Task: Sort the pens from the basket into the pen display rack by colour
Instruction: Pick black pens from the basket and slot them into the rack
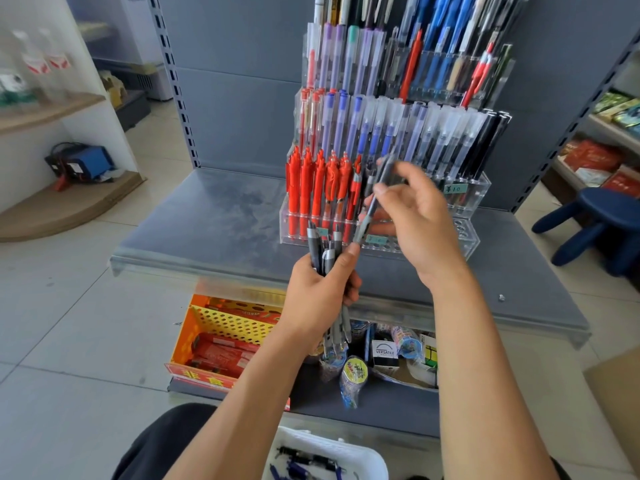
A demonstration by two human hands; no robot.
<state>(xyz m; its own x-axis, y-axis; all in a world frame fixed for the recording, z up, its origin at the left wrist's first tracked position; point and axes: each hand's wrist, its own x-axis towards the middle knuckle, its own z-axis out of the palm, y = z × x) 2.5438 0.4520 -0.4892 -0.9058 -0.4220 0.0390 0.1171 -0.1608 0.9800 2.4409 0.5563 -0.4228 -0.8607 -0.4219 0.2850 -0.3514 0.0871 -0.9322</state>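
Left hand (318,292) is gripping a bundle of grey and black pens (323,249); right hand (420,220) is pinching a single grey pen (370,211) in front of the pen display rack (474,244).

On my feed I am seeing the left hand's fingers curling round the bundle above the front edge of the grey shelf (214,216), the pens standing roughly upright before the rack's lowest tier. The right hand is holding the single pen between thumb and fingertips, tilted, its lower end lying close to the left thumb and its blurred upper end pointing up at the rack. The clear rack is standing on the shelf, with red pens (306,188) filling the left of a lower tier. The white basket (367,452) is sitting at the bottom edge of my view, holding a few dark and blue pens (304,459).
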